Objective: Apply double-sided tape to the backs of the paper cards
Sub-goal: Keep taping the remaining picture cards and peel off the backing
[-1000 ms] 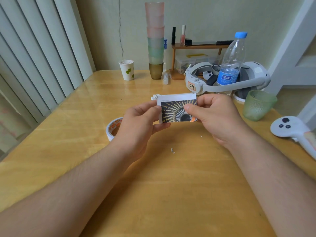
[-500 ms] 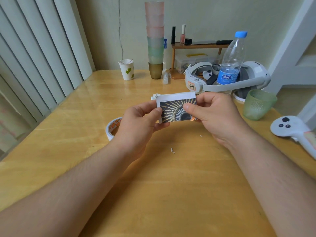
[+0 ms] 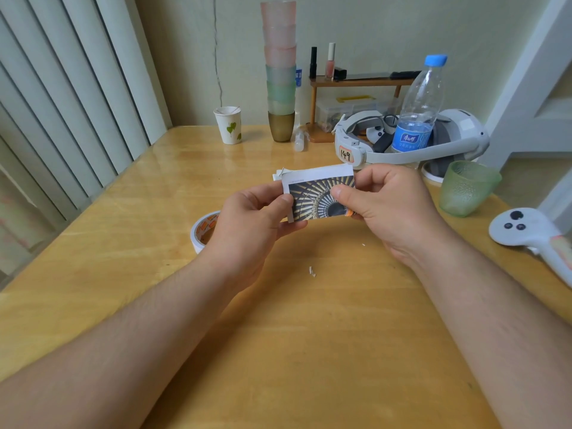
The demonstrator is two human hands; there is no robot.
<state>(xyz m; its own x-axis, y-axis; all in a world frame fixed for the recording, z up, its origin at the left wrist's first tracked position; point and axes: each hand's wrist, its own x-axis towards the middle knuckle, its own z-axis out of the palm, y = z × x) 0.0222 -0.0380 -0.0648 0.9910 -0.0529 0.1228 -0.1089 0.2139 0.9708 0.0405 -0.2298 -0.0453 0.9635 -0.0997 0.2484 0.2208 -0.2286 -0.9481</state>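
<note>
Wooden surface (image 3: 309,351) lies below both hands. Left hand (image 3: 247,224) and right hand (image 3: 393,209) pinch a printed paper card (image 3: 318,196), fingers clamped on its edges. Tape roll (image 3: 202,232) sits beside the left hand.

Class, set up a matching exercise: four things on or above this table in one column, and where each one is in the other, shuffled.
Things:
1. paper card
2. tape roll
3. paper cup
4. green glass

Places:
A. far side, left of the stacked cups
B. pinched between both hands
C. right side, near the headset
D. on the table behind the left hand

Pairs: 1-B, 2-D, 3-A, 4-C
</note>
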